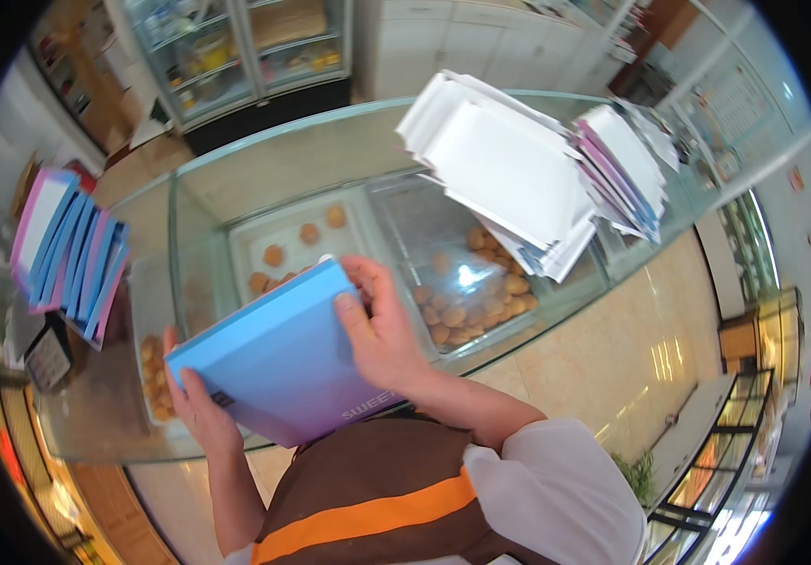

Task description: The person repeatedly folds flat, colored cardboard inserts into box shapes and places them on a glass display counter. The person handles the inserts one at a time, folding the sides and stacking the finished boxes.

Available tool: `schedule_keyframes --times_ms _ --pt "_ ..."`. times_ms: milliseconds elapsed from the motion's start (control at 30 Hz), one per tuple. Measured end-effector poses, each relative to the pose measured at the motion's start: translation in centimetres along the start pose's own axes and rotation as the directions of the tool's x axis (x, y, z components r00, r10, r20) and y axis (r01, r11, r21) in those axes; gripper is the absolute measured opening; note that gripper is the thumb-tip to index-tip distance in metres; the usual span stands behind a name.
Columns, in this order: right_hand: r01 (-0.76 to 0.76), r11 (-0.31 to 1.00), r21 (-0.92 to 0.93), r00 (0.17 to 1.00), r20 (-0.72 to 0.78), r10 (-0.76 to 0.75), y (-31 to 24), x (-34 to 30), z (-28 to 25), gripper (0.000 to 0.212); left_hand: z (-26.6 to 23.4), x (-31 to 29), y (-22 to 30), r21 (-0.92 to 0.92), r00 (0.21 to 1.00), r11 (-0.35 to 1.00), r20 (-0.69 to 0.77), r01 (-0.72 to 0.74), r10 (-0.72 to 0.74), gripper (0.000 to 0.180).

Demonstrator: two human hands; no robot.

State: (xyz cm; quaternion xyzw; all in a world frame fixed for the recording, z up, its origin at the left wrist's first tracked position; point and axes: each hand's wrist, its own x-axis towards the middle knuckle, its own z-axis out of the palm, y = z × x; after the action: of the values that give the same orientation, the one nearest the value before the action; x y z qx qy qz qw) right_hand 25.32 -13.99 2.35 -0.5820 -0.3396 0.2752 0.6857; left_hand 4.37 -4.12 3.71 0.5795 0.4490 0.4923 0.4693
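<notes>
Between my two hands is a blue-to-purple cardboard box (278, 353), tilted in front of my apron and above the near side of a glass counter. My left hand (203, 410) grips its lower left edge, thumb on the broad face. At the opposite end, my right hand (382, 325) holds the upper right corner, thumb on the face and fingers behind. On the counter's far right lies a stack of white unfolded box blanks (495, 160), with a smaller pile of purple and blue ones (617, 174) beside it. Several blue and pink folded boxes (71, 250) stand at the left.
Under the glass, a white tray (236, 240) and a clear-lidded tray (401, 212) hold round brown baked goods. A dark keypad device (48, 358) sits at the left end. Beyond the counter stands a glass-door fridge (236, 56); shelving (721, 443) is at the right.
</notes>
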Motion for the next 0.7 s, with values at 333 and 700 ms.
schedule_keyframes --times_ms 333,700 --pt "-0.084 0.996 -0.039 0.996 -0.012 0.084 -2.1 -1.4 -1.6 0.019 -0.1 -1.1 -2.4 -0.101 0.993 0.994 -0.11 -0.047 0.035 0.021" --pt "-0.244 0.937 0.252 0.939 -0.181 0.293 -1.8 -2.1 -2.2 0.013 0.4 -1.5 1.0 -0.044 0.986 0.988 0.079 0.151 -0.147 0.03"
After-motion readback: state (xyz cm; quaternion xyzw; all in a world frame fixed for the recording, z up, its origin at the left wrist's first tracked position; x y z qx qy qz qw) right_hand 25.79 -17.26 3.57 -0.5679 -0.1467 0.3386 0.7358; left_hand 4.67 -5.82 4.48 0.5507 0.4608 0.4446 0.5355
